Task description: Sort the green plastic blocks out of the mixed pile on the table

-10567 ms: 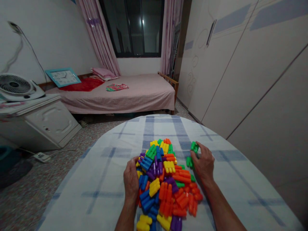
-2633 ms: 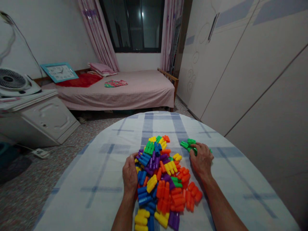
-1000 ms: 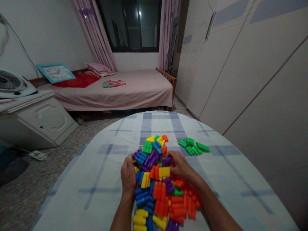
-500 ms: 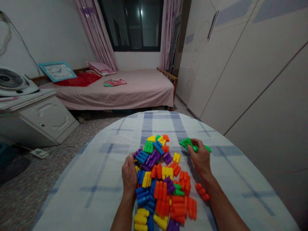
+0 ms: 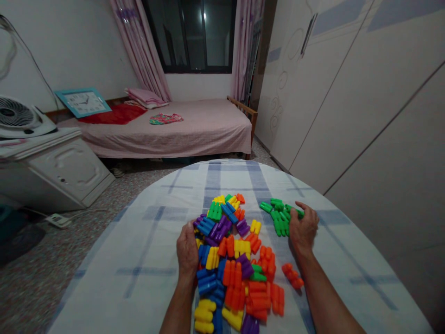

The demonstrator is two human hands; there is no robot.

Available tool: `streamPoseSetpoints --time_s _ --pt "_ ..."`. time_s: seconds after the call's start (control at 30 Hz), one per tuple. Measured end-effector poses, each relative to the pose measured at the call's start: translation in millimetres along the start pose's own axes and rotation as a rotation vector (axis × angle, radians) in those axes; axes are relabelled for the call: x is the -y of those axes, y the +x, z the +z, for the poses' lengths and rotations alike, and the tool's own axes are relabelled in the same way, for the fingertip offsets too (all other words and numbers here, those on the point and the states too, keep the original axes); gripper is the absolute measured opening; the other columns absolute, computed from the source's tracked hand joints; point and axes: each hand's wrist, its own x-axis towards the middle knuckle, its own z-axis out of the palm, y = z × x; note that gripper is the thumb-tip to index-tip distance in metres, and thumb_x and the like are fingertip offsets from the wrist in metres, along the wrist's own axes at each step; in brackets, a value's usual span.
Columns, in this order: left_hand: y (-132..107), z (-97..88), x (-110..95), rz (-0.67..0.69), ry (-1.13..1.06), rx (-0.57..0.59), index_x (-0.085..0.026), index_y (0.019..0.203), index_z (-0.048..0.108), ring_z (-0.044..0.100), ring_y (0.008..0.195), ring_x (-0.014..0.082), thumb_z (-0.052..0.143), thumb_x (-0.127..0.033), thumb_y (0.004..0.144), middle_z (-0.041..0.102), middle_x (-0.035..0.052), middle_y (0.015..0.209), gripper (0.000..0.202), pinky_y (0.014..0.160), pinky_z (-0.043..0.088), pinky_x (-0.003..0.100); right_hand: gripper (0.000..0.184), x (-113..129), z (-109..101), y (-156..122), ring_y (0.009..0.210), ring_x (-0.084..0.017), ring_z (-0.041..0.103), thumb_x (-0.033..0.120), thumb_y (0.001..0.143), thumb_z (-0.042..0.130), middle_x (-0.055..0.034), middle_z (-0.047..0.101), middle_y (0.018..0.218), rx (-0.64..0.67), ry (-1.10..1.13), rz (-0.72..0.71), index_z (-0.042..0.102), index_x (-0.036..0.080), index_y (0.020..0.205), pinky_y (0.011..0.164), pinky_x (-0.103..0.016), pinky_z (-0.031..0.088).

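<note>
A pile of toy building blocks in red-orange, yellow, blue, purple and a little green [image 5: 239,260] lies on the table in front of me. Along the pile's left side rests my left hand [image 5: 187,250], its fingers stretched out and touching the blocks, gripping none. To the right of the pile is a small group of green blocks [image 5: 280,220]. My right hand [image 5: 304,227] is at the right edge of this group, thumb and fingers round one green block [image 5: 299,213], partly hidden. A lone orange block [image 5: 292,276] lies beside my right forearm.
A blue-and-white checked cloth [image 5: 146,250] covers the round table. Beyond it stand a bed [image 5: 194,134] with a pink sheet and a blue-framed clock [image 5: 83,103]. A white cabinet [image 5: 66,167] carries a fan [image 5: 21,116] at left; a tall wardrobe [image 5: 365,116] stands at right.
My right hand has shifted right and slightly down, from above the green blocks to their right edge, uncovering more of them. My left hand has stayed by the pile.
</note>
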Motion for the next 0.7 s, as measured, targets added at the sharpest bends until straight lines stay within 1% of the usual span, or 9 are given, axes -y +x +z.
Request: streamPoseSetpoints --time_s 0.13,0.23,0.33,0.4,0.47,0.57,0.7 --pt "1 0.2 3 0.021 0.031 -0.018 -0.016 0.097 0.066 0.060 0.089 0.0212 0.030 -0.062 0.089 0.068 0.0074 0.091 0.059 0.082 0.045 0.032 0.043 -10 5 0 0.103 -0.028 0.047 0.041 0.081 0.037 -0.0143 0.059 0.107 0.011 0.044 0.133 0.061 0.015 0.106 0.091 -0.041 0.035" --pt "3 -0.3 8 0.045 0.050 -0.021 -0.016 0.098 0.066 0.060 0.091 0.0214 0.030 -0.061 0.089 0.068 0.0077 0.092 0.058 0.084 0.044 0.033 0.043 -14 8 1 0.105 -0.027 0.048 0.041 0.082 0.036 -0.0137 0.059 0.109 -0.008 0.064 0.155 0.061 0.016 0.106 0.093 -0.040 0.034" --pt "6 -0.8 12 0.068 0.048 0.000 -0.017 0.099 0.064 0.060 0.092 0.0208 0.029 -0.059 0.090 0.067 0.0075 0.093 0.056 0.084 0.044 0.032 0.042 -16 11 1 0.108 -0.027 0.048 0.041 0.082 0.036 -0.0138 0.060 0.110 -0.039 0.111 0.165 0.061 0.015 0.104 0.096 -0.039 0.032" --pt "7 -0.8 13 0.087 0.073 -0.004 -0.017 0.093 0.064 0.060 0.086 0.0203 0.028 -0.058 0.091 0.066 0.0069 0.087 0.055 0.079 0.044 0.031 0.043 -17 13 3 0.109 -0.027 0.049 0.041 0.080 0.037 -0.0143 0.060 0.111 -0.062 0.147 0.197 0.061 0.014 0.104 0.097 -0.038 0.032" --pt "8 -0.8 14 0.111 0.118 -0.025 -0.017 0.084 0.062 0.058 0.078 0.0196 0.027 -0.057 0.090 0.063 0.0055 0.078 0.053 0.073 0.043 0.030 0.045 -18 14 6 0.109 -0.027 0.050 0.042 0.079 0.039 -0.0153 0.060 0.112 -0.082 0.169 0.230 0.061 0.013 0.105 0.097 -0.037 0.033" --pt "9 -0.9 14 0.159 0.152 -0.061 -0.019 0.074 0.057 0.054 0.071 0.0183 0.027 -0.054 0.090 0.059 0.0033 0.070 0.048 0.066 0.040 0.029 0.045 -22 13 11 0.104 -0.026 0.053 0.043 0.079 0.038 -0.0153 0.060 0.110 -0.097 0.179 0.272 0.060 0.013 0.105 0.091 -0.036 0.038" --pt "10 -1.2 15 0.178 0.186 -0.087 -0.020 0.070 0.055 0.053 0.066 0.0174 0.026 -0.051 0.090 0.057 0.0023 0.066 0.047 0.062 0.039 0.027 0.040 -31 2 13 0.092 -0.023 0.057 0.042 0.077 0.039 -0.0096 0.063 0.096 -0.074 0.197 0.305 0.060 0.018 0.100 0.080 -0.033 0.042"
